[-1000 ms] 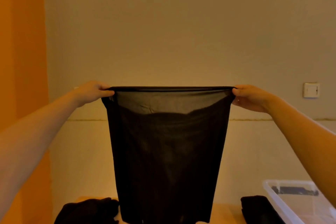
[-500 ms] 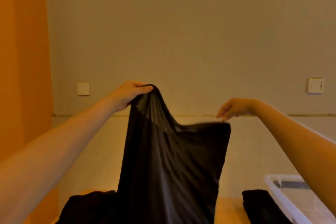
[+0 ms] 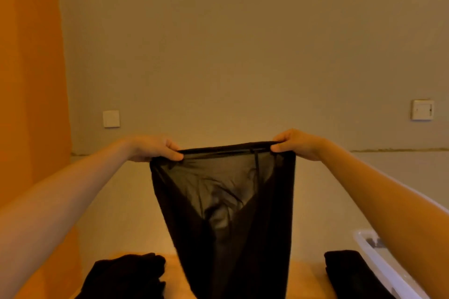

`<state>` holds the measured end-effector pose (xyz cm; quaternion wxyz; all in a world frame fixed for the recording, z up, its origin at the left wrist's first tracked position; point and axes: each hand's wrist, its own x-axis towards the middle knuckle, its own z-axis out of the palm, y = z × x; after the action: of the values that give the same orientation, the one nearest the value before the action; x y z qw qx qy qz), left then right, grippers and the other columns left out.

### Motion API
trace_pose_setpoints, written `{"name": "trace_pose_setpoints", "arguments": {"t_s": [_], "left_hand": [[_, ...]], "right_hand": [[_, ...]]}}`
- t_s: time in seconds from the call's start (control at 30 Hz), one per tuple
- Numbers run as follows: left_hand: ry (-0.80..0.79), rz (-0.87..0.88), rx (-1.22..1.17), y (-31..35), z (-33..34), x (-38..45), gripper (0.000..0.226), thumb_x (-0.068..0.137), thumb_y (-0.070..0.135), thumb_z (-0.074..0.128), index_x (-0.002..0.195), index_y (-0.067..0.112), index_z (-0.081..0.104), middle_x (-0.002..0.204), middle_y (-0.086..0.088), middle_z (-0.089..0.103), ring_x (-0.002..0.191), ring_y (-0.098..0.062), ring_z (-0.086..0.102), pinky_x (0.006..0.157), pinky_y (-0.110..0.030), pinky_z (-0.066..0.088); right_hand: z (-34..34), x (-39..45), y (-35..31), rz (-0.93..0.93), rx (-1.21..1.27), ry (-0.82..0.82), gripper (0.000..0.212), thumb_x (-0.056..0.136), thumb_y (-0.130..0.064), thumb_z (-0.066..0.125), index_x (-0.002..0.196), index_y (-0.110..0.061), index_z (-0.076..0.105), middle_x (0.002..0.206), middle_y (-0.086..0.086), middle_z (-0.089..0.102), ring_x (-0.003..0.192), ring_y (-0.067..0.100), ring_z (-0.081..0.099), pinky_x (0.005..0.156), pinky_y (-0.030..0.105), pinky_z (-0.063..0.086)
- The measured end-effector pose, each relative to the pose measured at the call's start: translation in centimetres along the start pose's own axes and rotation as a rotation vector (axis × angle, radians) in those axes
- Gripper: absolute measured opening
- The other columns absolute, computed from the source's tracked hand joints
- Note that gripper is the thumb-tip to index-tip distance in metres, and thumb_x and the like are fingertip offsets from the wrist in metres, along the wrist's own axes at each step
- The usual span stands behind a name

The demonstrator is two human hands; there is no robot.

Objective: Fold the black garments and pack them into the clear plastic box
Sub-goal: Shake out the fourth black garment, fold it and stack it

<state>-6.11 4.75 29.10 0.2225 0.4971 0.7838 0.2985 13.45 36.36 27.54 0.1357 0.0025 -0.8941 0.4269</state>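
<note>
Since half a second ago my right hand (image 3: 295, 144) has caught the top edge again, so the sheer black garment (image 3: 226, 213) is stretched between both hands instead of hanging from the left alone. Left hand (image 3: 155, 149) pinches the left corner of the hem, right hand pinches the right corner, fingers curled on the fabric. Garment hangs in the air above the wooden table (image 3: 173, 267). Crumpled pile of black garments (image 3: 126, 275) sits lower left, folded black garment (image 3: 347, 272) lower right, touching the clear plastic box (image 3: 388, 274) at the right edge.
</note>
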Motion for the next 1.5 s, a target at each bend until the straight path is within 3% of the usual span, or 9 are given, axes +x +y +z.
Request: {"name": "trace_pose_setpoints", "arguments": {"t_s": [0.23,0.4,0.57,0.77,0.9,0.97,1.13,1.37,1.5], "left_hand": [[0.113,-0.104,0.149,-3.9,-1.2,-2.6,0.097,0.039,0.081,0.070,0.099,0.004,0.066,0.087,0.004,0.067,0.087,-0.005,0.061,0.082,-0.014,0.045],[0.387,0.007,-0.190,-5.0,-2.5,-3.4,0.023,0.096,0.020,0.044,0.107,0.009,0.062,0.116,-0.011,0.061,0.104,-0.017,0.057,0.102,-0.037,0.036],[0.484,-0.124,0.664,-4.3,-2.7,-2.3,0.022,0.097,0.018,0.048,0.089,0.014,0.068,0.084,-0.005,0.064,0.080,-0.020,0.058,0.074,-0.032,0.042],[0.232,-0.410,1.017,-2.8,-0.5,-0.2,0.020,0.098,0.020,0.045,0.086,0.019,0.061,0.082,0.003,0.054,0.079,-0.015,0.047,0.094,-0.037,0.033],[0.098,-0.040,0.243,0.8,5.0,1.9,0.057,0.082,0.045,0.065,0.132,0.024,0.047,0.130,0.011,0.051,0.120,-0.006,0.048,0.098,-0.022,0.036],[0.064,0.174,-0.130,3.3,8.5,3.2,0.064,0.076,0.056,0.066,0.131,0.029,0.047,0.129,0.013,0.056,0.122,-0.003,0.048,0.100,-0.023,0.038],[0.262,0.223,-0.470,4.1,12.6,6.2,0.016,0.095,0.015,0.051,0.097,0.008,0.066,0.085,-0.002,0.069,0.082,-0.013,0.065,0.071,-0.020,0.054],[0.672,0.165,-0.575,1.2,7.3,4.3,0.025,0.099,0.016,0.044,0.083,0.014,0.063,0.077,-0.003,0.060,0.069,-0.011,0.057,0.054,-0.015,0.050],[0.655,0.103,-0.421,-1.5,3.7,1.4,0.023,0.094,0.021,0.052,0.078,0.013,0.066,0.066,0.002,0.066,0.070,-0.014,0.058,0.058,-0.019,0.048]], "right_hand": [[-2.5,-1.8,1.7,0.226,-0.525,-0.045,0.010,0.082,-0.017,0.069,0.073,-0.020,0.072,0.070,-0.005,0.069,0.071,0.012,0.063,0.079,0.032,0.048],[-4.6,-3.0,1.7,0.293,-0.602,0.036,0.009,0.079,-0.015,0.072,0.074,-0.022,0.070,0.078,-0.001,0.070,0.081,0.019,0.065,0.081,0.033,0.051],[-5.0,-2.9,1.1,0.290,-0.757,0.056,0.005,0.079,-0.016,0.072,0.081,-0.011,0.073,0.087,0.011,0.069,0.086,0.026,0.062,0.080,0.036,0.048],[-2.7,-1.8,-1.1,0.135,-0.496,0.083,0.015,0.083,-0.015,0.067,0.070,-0.022,0.071,0.063,-0.013,0.066,0.072,0.012,0.059,0.070,0.025,0.044],[0.4,0.0,-3.3,0.062,-0.334,-0.021,0.011,0.084,-0.017,0.067,0.077,-0.023,0.072,0.072,-0.013,0.071,0.074,0.004,0.066,0.071,0.020,0.047],[2.3,1.1,-4.2,0.034,-0.307,-0.075,0.009,0.083,-0.017,0.067,0.079,-0.023,0.072,0.071,-0.012,0.071,0.071,0.002,0.065,0.070,0.018,0.047],[3.8,1.9,-4.5,0.043,-0.150,-0.122,0.011,0.085,-0.013,0.064,0.075,-0.015,0.069,0.067,-0.006,0.069,0.069,0.011,0.064,0.068,0.023,0.049],[1.7,-0.3,-0.2,0.380,-0.046,-0.492,0.071,0.048,-0.037,0.089,0.106,-0.004,0.065,0.110,0.006,0.068,0.104,0.021,0.064,0.089,0.030,0.051],[-0.3,-1.9,1.1,0.369,-0.274,-0.263,0.009,0.072,-0.022,0.072,0.079,-0.017,0.073,0.086,-0.005,0.072,0.098,0.019,0.062,0.089,0.031,0.044]]}}
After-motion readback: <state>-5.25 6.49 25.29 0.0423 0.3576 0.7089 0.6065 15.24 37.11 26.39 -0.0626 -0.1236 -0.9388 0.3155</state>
